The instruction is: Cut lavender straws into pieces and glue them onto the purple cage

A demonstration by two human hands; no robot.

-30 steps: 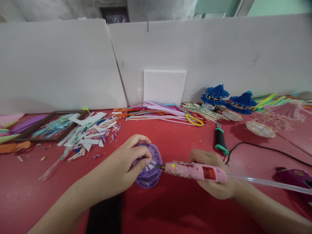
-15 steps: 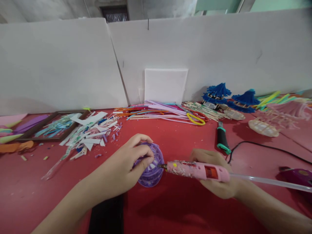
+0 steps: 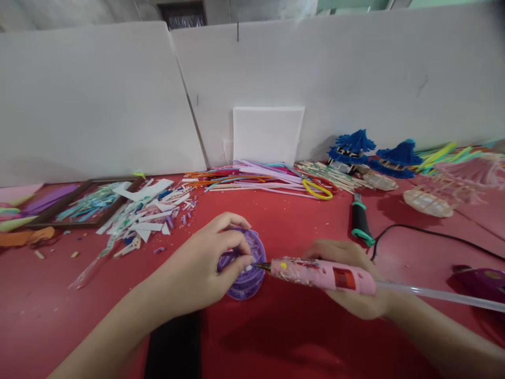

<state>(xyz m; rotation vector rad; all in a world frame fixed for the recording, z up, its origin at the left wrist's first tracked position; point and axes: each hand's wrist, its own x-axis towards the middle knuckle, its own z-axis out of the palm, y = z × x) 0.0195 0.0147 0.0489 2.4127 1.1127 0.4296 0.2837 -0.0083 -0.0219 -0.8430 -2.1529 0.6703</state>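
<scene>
Table (image 3: 284, 217) | purple piece (image 3: 248, 289): under left hand (image 3: 211, 258) | glue gun (image 3: 315, 272): in right hand (image 3: 357, 306)

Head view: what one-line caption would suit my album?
At a red table: left hand over a round purple craft, right hand holding a pink glue gun, its tip close by.

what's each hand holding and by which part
The right hand holds the pink glue gun toward its rear, exact grip hidden. The left hand is at the top of the purple round piece; whether it pinches anything cannot be told.
</scene>
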